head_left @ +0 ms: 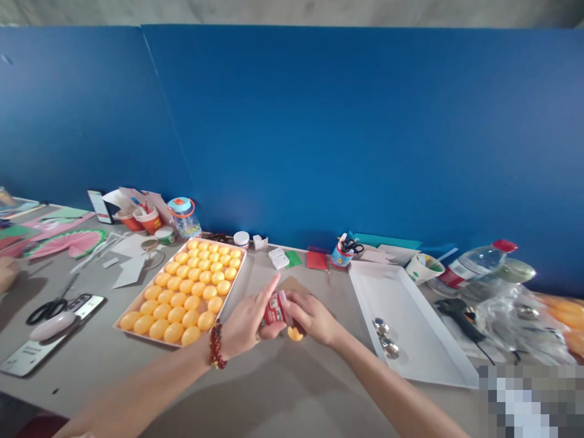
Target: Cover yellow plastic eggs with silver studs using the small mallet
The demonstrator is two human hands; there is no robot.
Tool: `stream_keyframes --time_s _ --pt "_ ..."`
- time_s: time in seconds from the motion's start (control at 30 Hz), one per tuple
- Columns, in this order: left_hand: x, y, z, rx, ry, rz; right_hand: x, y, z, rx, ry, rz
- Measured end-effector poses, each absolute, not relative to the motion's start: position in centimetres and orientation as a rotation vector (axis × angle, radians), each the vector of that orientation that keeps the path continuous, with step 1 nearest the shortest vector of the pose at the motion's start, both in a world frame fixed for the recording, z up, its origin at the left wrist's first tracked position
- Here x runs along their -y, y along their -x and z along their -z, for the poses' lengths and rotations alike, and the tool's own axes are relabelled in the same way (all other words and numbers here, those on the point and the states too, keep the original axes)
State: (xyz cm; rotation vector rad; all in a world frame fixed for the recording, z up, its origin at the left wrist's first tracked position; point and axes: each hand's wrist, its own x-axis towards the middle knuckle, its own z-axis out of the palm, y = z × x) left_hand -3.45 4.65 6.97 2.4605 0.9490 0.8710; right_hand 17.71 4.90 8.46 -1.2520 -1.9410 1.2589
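Note:
At the middle of the table my left hand (249, 322) grips a small red box (275, 309) with a printed label, its thumb and fingers around it. My right hand (314, 316) is closed right beside the box, fingertips against its right side. Below those fingers shows part of an orange ball (295, 333), held in the right hand; the rest is hidden. A brown flat piece (292, 285) lies on the table behind the hands. To the left is a shallow tray (232, 291) filled with rows of orange balls (177, 314).
On the right, a white tray (422, 331) holds shiny metallic balls (385, 337). Beyond it are a black glue gun (460, 319) and a plastic bottle (474, 267). A pen cup (341, 257) stands behind. Left lie scissors (48, 310) and a phone (27, 356); another person's hand (5, 274) is at the edge.

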Motion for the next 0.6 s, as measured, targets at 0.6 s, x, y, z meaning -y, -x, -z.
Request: stream_keyframes --time_s 0.6 --pt "-13.4 7.1 -5.9 -1.214 -2.300 -1.177 -12.1 -15.1 -8.5 1.965 1.384 -0.994"
